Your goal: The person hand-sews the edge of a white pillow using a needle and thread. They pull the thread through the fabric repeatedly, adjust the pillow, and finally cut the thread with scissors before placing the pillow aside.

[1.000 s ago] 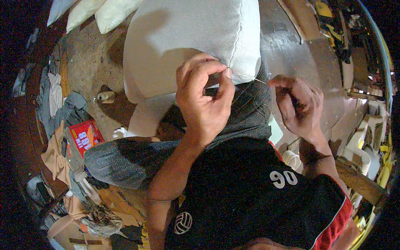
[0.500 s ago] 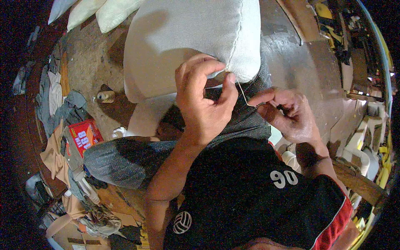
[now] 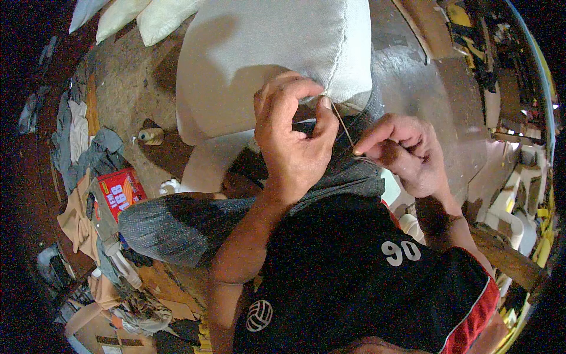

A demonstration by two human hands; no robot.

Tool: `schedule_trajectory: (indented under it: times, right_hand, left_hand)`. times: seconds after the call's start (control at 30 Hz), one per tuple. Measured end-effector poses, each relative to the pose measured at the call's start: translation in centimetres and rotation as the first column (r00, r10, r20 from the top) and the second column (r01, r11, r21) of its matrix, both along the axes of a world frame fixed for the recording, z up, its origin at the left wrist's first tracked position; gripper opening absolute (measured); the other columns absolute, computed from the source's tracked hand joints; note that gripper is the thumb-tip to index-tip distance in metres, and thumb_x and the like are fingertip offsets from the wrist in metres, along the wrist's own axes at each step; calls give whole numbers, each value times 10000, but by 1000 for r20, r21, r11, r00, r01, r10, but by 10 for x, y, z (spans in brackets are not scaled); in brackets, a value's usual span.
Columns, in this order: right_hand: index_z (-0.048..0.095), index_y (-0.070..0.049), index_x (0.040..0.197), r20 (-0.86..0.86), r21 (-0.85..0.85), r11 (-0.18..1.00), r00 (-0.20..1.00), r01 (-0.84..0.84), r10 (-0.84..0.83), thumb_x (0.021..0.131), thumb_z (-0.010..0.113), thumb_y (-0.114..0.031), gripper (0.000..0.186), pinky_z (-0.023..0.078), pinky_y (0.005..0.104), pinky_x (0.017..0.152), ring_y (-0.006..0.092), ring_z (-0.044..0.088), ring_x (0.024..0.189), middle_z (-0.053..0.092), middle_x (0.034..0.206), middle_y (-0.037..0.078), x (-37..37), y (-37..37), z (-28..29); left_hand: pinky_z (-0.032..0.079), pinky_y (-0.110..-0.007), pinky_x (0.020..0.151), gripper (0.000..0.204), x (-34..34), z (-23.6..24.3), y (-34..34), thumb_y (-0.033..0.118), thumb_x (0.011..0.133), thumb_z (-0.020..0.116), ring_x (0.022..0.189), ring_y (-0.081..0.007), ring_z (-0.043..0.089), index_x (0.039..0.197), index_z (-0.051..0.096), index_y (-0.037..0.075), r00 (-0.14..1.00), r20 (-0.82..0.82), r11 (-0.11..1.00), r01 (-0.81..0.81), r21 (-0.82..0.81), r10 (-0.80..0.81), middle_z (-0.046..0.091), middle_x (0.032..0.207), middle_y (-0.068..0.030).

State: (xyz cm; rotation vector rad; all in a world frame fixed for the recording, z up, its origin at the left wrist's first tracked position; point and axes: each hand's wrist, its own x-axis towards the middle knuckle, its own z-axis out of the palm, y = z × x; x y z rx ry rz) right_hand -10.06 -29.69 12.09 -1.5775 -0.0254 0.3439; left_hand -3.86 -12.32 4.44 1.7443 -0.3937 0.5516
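A light grey fabric cushion (image 3: pixel 236 53) rests across my lap, with a stitched seam running down its right side to the near corner. At that corner my left hand (image 3: pixel 295 127) pinches the cloth at the seam's end between thumb and forefinger. From there a pale thread (image 3: pixel 344 127) runs taut down to the right. My right hand (image 3: pixel 407 153) grips its other end in a closed pinch, just off the corner. Whether a needle is in those fingertips cannot be made out.
A thread spool (image 3: pixel 151 136) stands on the floor at left, near a red packet (image 3: pixel 121 192) and heaped cloth scraps (image 3: pixel 106 147). More pale cushions (image 3: pixel 168 20) lie at the far left. Cluttered shelves (image 3: pixel 501 71) and white plastic chairs (image 3: pixel 513 206) line the right.
The thread between my hands has gone from slightly bent to straight. My right hand has turned a little and shifted slightly; my left hand has moved slightly right, still pinching the corner.
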Motion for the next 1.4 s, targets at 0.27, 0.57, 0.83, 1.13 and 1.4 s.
schedule_trajectory:
  times: [0.27,0.57,0.83,1.13,1.4]
  right_hand:
    - [698,-58,1093,-202,261,965,979,16,38,950,586,-82,183,258,196,449,10,390,493,548,664,-71,2,5,5]
    - [656,-9,1085,-110,421,906,990,-36,90,924,515,-63,221,248,212,419,31,345,451,495,627,-47,21,9,3]
    - [650,-6,1098,57,305,921,961,242,-271,978,532,-148,220,273,216,427,28,356,458,498,642,-46,45,-6,-7]
    - [695,-26,1044,686,-438,746,723,501,-83,953,641,-111,137,508,278,632,138,652,691,713,855,70,62,-3,-24]
    - [711,-74,1012,814,-439,681,581,586,26,937,644,-164,135,543,352,667,263,700,721,721,880,117,87,-2,-27]
  left_hand:
    - [451,-403,867,261,0,3,3,-4,741,757,971,-307,590,968,646,63,995,95,1000,21,-18,-19,650,1012,-110]
    - [452,-407,834,225,7,-14,-4,41,764,789,924,-290,584,934,646,73,994,109,999,-25,-40,30,650,1002,-97]
    - [453,-415,991,348,-10,-18,7,40,800,790,1095,-325,604,1111,637,26,992,123,1000,-22,-2,22,653,1170,-158]
    - [471,-411,974,347,-9,-15,12,37,785,799,1093,-331,610,1098,647,23,991,129,999,-33,24,30,657,1174,-167]
    - [470,-416,867,209,-11,-19,6,33,775,782,994,-292,594,970,710,53,982,181,997,-57,49,48,644,1095,-89]
